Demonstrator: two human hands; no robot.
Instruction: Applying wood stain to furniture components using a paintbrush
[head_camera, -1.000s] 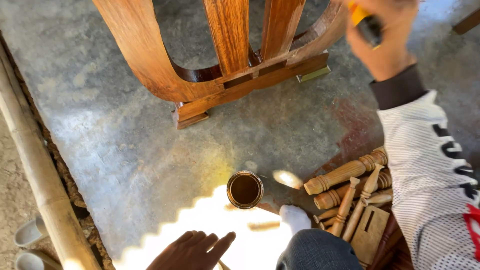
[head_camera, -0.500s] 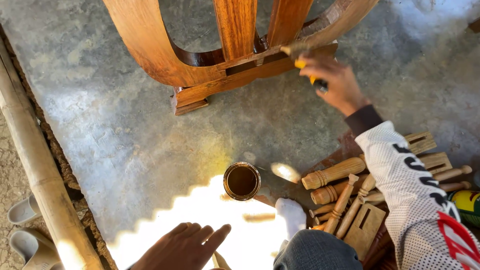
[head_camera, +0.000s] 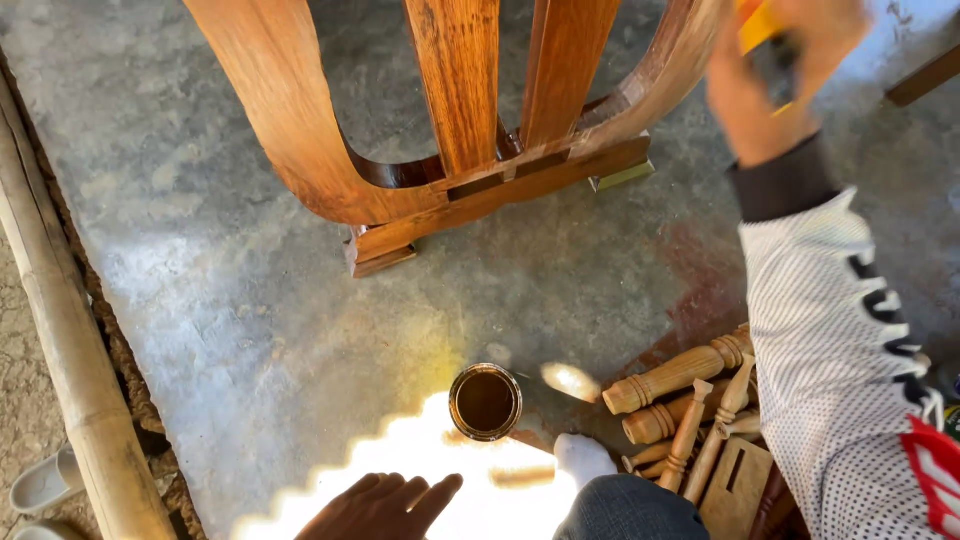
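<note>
My right hand (head_camera: 778, 85) is raised at the top right, blurred, shut on a yellow-handled brush (head_camera: 757, 28) beside the curved right rail of a varnished wooden chair frame (head_camera: 455, 110). The brush head is hidden. My left hand (head_camera: 385, 505) rests flat on the concrete floor (head_camera: 230, 300) at the bottom edge, fingers apart, holding nothing. A small round can of dark brown stain (head_camera: 486, 402) stands open just above and right of that hand.
A pile of turned wooden spindles (head_camera: 680, 375) and flat wood pieces lies at the lower right. A thick bamboo pole (head_camera: 60, 330) runs along the left edge, with pale sandals (head_camera: 40, 482) beside it. My knee and a white sock (head_camera: 582, 458) are at the bottom.
My right hand with the brush rose from the chair's lower crossbar up to the right rail. The view shifted a little. My left hand stayed on the floor.
</note>
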